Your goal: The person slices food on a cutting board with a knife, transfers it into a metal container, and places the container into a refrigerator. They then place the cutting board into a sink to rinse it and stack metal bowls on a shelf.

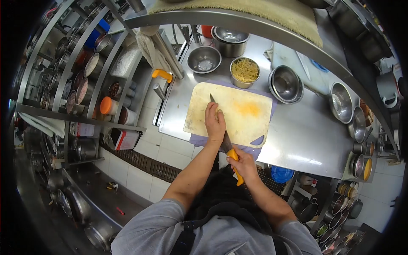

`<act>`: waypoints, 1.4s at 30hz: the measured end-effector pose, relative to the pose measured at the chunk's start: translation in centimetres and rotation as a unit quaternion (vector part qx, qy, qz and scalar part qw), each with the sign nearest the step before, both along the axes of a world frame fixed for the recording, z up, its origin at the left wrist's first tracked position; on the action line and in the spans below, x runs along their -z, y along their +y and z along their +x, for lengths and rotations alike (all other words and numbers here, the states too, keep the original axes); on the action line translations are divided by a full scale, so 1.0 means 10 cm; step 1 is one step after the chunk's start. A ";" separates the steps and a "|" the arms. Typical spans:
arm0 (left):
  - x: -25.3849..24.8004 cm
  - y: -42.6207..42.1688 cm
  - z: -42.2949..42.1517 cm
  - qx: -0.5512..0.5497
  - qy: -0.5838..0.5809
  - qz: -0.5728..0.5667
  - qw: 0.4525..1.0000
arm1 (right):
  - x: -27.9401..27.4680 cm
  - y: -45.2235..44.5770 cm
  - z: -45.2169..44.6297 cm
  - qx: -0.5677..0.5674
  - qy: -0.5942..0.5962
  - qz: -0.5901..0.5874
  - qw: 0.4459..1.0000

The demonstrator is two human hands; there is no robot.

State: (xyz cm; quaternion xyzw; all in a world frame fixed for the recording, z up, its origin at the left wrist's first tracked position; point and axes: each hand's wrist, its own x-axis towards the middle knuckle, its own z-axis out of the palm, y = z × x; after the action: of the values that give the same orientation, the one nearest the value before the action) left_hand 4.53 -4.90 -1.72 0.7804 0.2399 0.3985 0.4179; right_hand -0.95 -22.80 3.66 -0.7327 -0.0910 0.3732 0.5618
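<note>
A knife [227, 143] is held across the near edge of a cutting board [259, 95], its yellow handle [239, 178] wrapped by the fingers of the right hand [243, 163]; its long axis runs lengthwise, the tip pointed toward the board's far edge; the blade is covered by the left hand [216, 122], apparently for steadiness, though whether those fingers are clasped cannot be told; beneath the board, a purple cloth [199, 140] is spread on the bench [306, 136], presumably against slipping; beyond it, a bowl of yellow strips [244, 81] is set, seemingly within reach.

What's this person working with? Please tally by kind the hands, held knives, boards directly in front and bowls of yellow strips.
Hands, left hand and right hand: 2
Held knife: 1
Cutting board in front: 1
Bowl of yellow strips: 1
Total: 5
</note>
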 end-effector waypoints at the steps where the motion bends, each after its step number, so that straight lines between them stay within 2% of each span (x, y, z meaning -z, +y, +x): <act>1: -0.16 -0.02 0.07 0.005 -0.003 -0.003 1.000 | -0.07 0.00 0.02 0.005 -0.003 -0.003 1.000; 4: -0.65 -0.04 0.48 0.059 -0.063 -0.014 0.996 | -0.35 0.06 0.21 0.045 -0.052 0.005 0.998; 6: -0.90 0.00 0.79 0.099 -0.088 0.023 0.991 | -0.58 0.17 0.37 0.127 -0.054 0.047 0.989; 8: -1.02 0.06 1.11 0.112 -0.105 0.023 0.988 | -0.83 0.23 0.55 0.146 -0.038 0.052 0.987; 11: -0.95 0.19 1.63 0.144 -0.078 0.106 0.981 | -1.11 0.17 0.71 0.157 0.043 0.109 0.981; 12: -0.87 0.24 1.77 0.150 -0.087 0.103 0.979 | -1.07 0.09 0.71 0.163 0.034 0.107 0.980; 16: -0.46 0.42 2.16 0.199 -0.054 0.176 0.962 | -0.82 -0.37 0.38 0.183 0.125 0.070 0.973; 18: -0.39 0.47 2.18 0.262 -0.030 0.244 0.933 | -0.70 -0.59 0.16 0.193 0.137 0.046 0.971; 20: -0.60 0.46 2.09 0.262 -0.030 0.240 0.934 | -0.59 -0.76 -0.03 0.214 0.147 0.048 0.965; 22: -0.82 0.58 2.03 0.295 0.043 0.176 0.938 | -0.50 -0.86 -0.16 0.231 0.156 0.055 0.959; 26: -0.80 0.84 2.17 0.292 0.095 0.204 0.929 | -0.38 -0.91 -0.23 0.227 0.099 0.019 0.969; 28: -0.85 0.86 2.20 0.390 0.149 0.333 0.845 | -0.39 -0.88 -0.21 0.224 0.045 -0.030 0.973; 32: -0.62 0.78 2.15 0.431 0.174 0.355 0.811 | -0.30 -0.91 -0.16 0.189 -0.004 -0.095 0.977; 34: -0.61 0.76 2.16 0.421 0.211 0.365 0.803 | -0.28 -0.90 -0.13 0.143 -0.137 -0.169 0.966; 35: -0.65 0.77 2.19 0.418 0.212 0.363 0.805 | -0.30 -0.89 -0.10 0.139 -0.138 -0.169 0.966; 37: -0.83 0.81 2.21 0.417 0.270 0.311 0.810 | -0.35 -0.84 -0.04 0.071 -0.331 -0.235 0.911; 38: -1.05 0.82 2.05 0.411 0.199 0.275 0.846 | -0.37 -0.80 -0.01 0.064 -0.323 -0.236 0.914; 39: -1.15 0.86 2.06 0.401 0.255 0.305 0.825 | -0.38 -0.74 0.01 0.054 -0.316 -0.280 0.905; 40: -1.17 0.91 1.94 0.385 0.107 0.251 0.882 | -0.38 -0.69 0.01 0.041 -0.307 -0.324 0.894; 42: -1.32 0.97 1.65 0.348 0.093 0.165 0.918 | -0.32 -0.60 0.03 0.012 -0.307 -0.311 0.899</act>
State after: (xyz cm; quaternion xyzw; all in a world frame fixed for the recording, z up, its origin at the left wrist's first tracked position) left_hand 20.99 4.76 11.47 0.9062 -0.0787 0.1872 0.3710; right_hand -0.69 -28.84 6.82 -0.9494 -0.1293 0.1321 0.2541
